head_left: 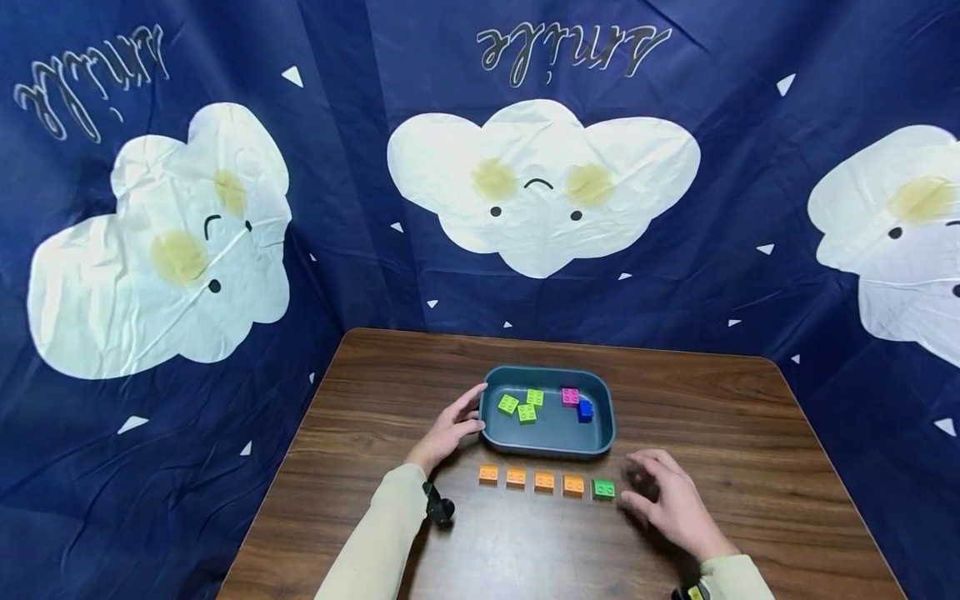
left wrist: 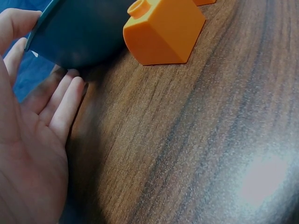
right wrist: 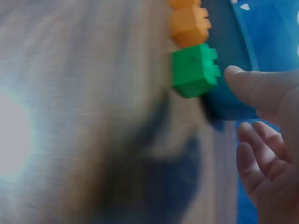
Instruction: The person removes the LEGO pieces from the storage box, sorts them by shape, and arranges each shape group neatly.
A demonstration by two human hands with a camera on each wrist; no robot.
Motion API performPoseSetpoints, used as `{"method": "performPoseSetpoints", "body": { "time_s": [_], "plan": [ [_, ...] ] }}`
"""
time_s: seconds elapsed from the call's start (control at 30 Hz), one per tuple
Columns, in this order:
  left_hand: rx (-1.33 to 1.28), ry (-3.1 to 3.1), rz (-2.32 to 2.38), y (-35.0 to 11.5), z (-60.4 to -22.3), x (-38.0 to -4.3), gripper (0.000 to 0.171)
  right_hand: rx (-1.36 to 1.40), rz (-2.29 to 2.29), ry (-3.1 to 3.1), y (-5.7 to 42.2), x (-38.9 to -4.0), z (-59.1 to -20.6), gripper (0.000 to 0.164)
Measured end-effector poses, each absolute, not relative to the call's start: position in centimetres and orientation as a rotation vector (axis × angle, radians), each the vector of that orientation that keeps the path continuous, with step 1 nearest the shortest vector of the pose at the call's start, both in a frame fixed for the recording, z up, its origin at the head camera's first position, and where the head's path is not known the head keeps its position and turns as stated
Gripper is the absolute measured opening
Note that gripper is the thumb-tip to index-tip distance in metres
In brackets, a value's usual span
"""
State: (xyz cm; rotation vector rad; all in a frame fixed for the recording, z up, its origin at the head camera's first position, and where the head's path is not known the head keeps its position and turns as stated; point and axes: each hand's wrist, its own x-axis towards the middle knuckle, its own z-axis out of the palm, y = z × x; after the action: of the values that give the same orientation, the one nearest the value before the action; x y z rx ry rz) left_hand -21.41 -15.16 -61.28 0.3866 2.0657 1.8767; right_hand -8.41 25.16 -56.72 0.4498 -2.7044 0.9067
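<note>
A dark teal tray [head_left: 547, 451] stands on the table with light green bricks [head_left: 527, 413], a pink brick [head_left: 570, 397] and a blue brick [head_left: 585, 410] inside. My left hand [head_left: 450, 429] touches the tray's left end; its fingertips [left wrist: 32, 18] meet the rim, the others spread below. In front of the tray runs a row of orange bricks [head_left: 544, 482], with a green brick [head_left: 603, 489] at its right end. Just right of that green brick, my right hand [head_left: 671, 500] hovers with loosely bent fingers and holds nothing. Its thumb is nearest the brick in the right wrist view.
The wooden table [head_left: 750, 450] extends to both sides of the tray. Behind it hangs a dark blue cloth [head_left: 345, 250] printed with white clouds. Bright glare lies on the table's near part.
</note>
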Motion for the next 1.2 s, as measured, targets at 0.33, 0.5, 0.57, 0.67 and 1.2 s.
{"method": "performPoseSetpoints", "body": {
  "time_s": [0.33, 0.5, 0.57, 0.67, 1.2],
  "plan": [
    [0.38, 2.099, 1.851, -15.4, -61.2, -21.6, 0.071, 0.609, 0.809, -2.702, 23.2, -12.6, -52.7, 0.043],
    [0.36, 2.094, 1.84, -15.3, -61.1, -21.4, 0.072, 0.725, 0.715, -2.784, 21.7, -15.5, -52.2, 0.041],
    [0.366, 2.088, 1.846, -15.3, -61.1, -21.4, 0.072, 0.762, 0.654, -2.809, 21.1, -16.6, -52.1, 0.042],
    [0.379, 2.092, 1.852, -15.2, -61.1, -21.4, 0.072, 0.832, 0.513, -2.814, 20.3, -18.1, -52.1, 0.044],
    [0.382, 2.092, 1.864, -15.2, -61.3, -21.2, 0.072, 0.815, -0.082, -3.005, 17.4, -21.9, -53.1, 0.024]
  ]
}}
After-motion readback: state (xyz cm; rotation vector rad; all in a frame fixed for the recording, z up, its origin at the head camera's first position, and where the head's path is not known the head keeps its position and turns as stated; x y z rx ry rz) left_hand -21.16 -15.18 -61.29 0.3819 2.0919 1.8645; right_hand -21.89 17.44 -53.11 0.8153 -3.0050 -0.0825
